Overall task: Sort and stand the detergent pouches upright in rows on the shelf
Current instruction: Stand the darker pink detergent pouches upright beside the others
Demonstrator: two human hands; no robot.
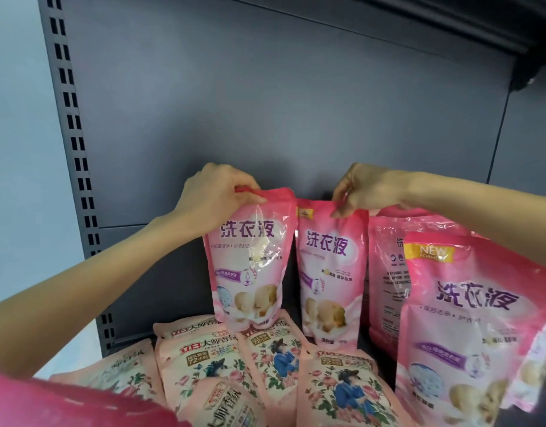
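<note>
The left hand (216, 192) pinches the top seam of a pink detergent pouch (250, 272), thumb in front and fingers curled behind, holding it upright with its printed face to the camera. Its lower edge overlaps the pale floral pouches (345, 389) lying in front, and I cannot tell whether it rests on them or hangs just above. The right hand (369, 189) pinches the top edge of a second pink pouch (327, 288) just beside the first. This one also stands upright and faces forward, near the back wall of the grey shelf (265, 103). To its right stands a third pink pouch (385, 272) with its back label showing. In front of that, nearest the camera, a larger-looking pink pouch with a yellow NEW badge (463, 334) stands slightly tilted. The pale floral pouches lie flat or leaning in a loose cluster across the front of the shelf, overlapping one another. A slotted metal upright (71, 134) runs along the shelf's left side. A pink sleeve (65, 405) fills the lower left corner.
</note>
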